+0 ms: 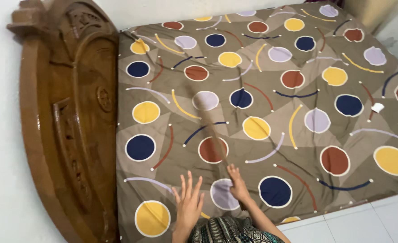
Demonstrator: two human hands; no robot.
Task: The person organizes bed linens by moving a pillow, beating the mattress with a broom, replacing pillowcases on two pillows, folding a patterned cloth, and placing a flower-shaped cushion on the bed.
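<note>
The right hand is gripping the near end of a blurred stick, its length running away up-left over the bedsheet, while the left hand is hovering just beside, fingers spread, holding nothing.

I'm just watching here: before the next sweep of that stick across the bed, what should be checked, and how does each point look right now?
1. Right hand gripping the stick: ok.
2. Left hand open, fingers spread, apart from the stick: ok.
3. Bedsheet lying flat: mostly ok, faint creases.
4. Small white scrap on the sheet's far side: not ok, not cleared.
5. Stick clear of the carved headboard: ok.
6. Stick's exact tip: cannot tell, blurred.
</note>
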